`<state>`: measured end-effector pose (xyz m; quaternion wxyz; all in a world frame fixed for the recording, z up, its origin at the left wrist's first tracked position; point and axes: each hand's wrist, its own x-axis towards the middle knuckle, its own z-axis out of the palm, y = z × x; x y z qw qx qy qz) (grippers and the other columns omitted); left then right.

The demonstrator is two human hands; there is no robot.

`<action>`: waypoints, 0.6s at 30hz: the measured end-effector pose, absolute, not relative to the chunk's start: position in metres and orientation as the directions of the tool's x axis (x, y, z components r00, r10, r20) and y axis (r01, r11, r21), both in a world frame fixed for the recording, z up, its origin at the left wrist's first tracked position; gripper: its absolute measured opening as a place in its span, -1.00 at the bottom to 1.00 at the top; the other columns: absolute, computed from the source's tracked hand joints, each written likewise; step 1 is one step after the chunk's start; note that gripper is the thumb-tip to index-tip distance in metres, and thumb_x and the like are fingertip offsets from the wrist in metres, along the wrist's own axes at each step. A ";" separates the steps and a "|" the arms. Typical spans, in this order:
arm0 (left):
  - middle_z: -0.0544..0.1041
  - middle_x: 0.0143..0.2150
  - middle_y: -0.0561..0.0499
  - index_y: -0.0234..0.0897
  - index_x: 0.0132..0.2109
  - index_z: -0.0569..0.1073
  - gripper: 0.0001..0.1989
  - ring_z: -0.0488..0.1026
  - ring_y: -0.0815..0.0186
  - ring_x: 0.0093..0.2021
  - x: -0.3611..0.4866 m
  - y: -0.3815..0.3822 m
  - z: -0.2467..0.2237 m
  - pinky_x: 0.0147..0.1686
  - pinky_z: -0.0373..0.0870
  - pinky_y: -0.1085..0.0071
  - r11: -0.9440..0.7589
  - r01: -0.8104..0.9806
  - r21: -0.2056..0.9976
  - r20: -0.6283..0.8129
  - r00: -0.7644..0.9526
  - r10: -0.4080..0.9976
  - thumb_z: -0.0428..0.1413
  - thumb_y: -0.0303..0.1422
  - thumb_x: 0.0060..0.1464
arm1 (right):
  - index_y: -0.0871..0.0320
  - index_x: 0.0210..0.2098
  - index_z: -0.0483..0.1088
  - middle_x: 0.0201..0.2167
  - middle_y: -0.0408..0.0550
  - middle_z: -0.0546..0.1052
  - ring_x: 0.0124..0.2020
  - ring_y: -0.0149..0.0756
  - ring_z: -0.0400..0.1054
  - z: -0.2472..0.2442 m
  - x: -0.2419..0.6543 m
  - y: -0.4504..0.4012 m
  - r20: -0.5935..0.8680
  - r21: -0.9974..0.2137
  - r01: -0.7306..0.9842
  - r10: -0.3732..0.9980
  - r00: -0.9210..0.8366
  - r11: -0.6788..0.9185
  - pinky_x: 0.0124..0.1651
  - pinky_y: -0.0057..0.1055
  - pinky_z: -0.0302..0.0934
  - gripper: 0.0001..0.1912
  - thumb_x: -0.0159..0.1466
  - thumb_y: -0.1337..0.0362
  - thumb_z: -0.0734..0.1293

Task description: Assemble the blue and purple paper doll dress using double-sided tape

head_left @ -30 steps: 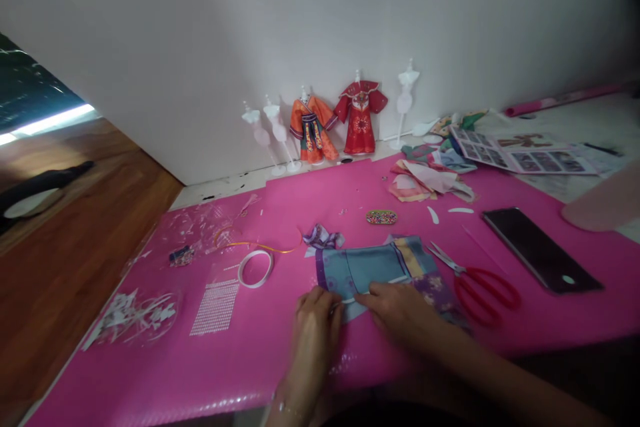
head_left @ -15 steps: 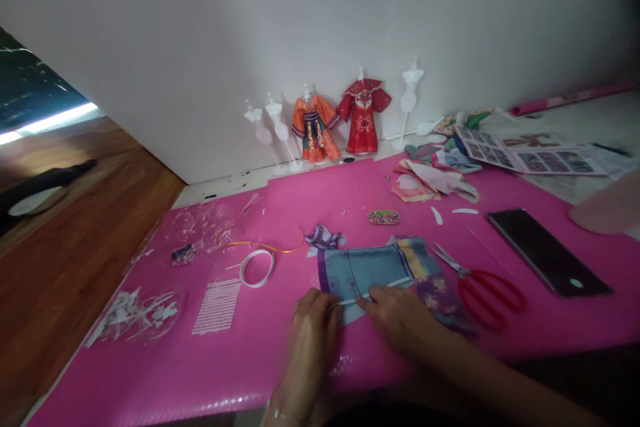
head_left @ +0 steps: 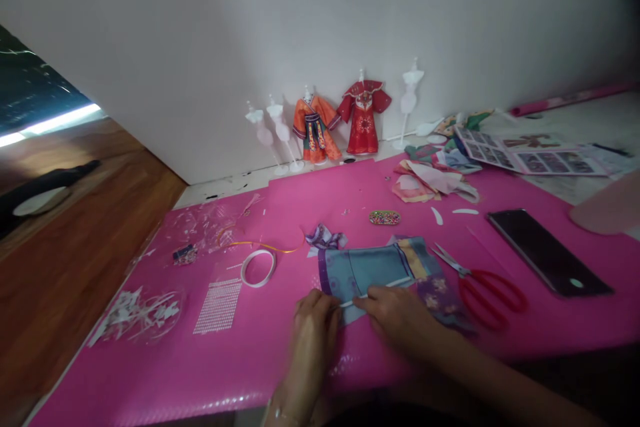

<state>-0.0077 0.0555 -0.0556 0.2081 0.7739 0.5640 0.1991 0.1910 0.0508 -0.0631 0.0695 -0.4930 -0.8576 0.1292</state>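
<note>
A piece of blue doll-clothes fabric (head_left: pixel 370 267) with purple and cream trim lies flat before me. Along its near edge runs a thin white strip of tape (head_left: pixel 400 282). My left hand (head_left: pixel 315 323) is closed at the strip's left end, its fingertips pinching there. My right hand (head_left: pixel 395 313) rests on the fabric, fingers bent and pressed together on the strip. Just right of the fabric, red-handled scissors (head_left: pixel 493 287) lie with blades slightly apart. A roll of white tape (head_left: pixel 258 268) sits to the left.
A phone (head_left: pixel 547 250) lies at the right. On the left are a sheet of small beads (head_left: pixel 217 305) and a clear dish of white scraps (head_left: pixel 140 315). Dressed doll forms (head_left: pixel 316 127) and bare ones (head_left: pixel 410 97) stand by the wall. Fabric pieces (head_left: pixel 433 180) lie at the back.
My right fingertips have slid slightly left along the strip, closer to my left hand. The left hand stays at the strip's end, and the fabric has not visibly moved.
</note>
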 end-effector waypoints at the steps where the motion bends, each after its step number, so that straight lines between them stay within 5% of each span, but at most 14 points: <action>1: 0.51 -0.33 -0.05 -0.24 -0.32 0.52 -0.83 0.47 0.18 -0.26 -0.007 0.055 -0.055 -0.24 0.37 0.29 -0.280 0.791 0.544 0.075 0.286 0.955 0.05 -0.52 0.14 | 0.04 -0.01 0.46 -0.32 -0.07 0.52 -0.37 -0.26 0.42 -0.064 0.190 0.051 -0.007 -0.285 0.826 0.861 -0.508 0.486 -0.42 -0.38 0.03 -0.62 0.26 0.46 0.21; 18: 0.53 -0.38 -0.03 -0.25 -0.27 0.53 -0.90 0.45 0.13 -0.29 -0.015 0.051 -0.056 -0.17 0.32 0.14 -0.293 0.821 0.489 0.125 0.266 0.956 0.11 -0.46 0.15 | 0.18 -0.12 0.49 -0.31 0.03 0.54 -0.35 -0.15 0.43 -0.067 0.181 0.049 -0.029 -0.256 0.822 0.846 -0.533 0.509 -0.41 -0.34 0.09 -0.72 0.27 0.47 0.22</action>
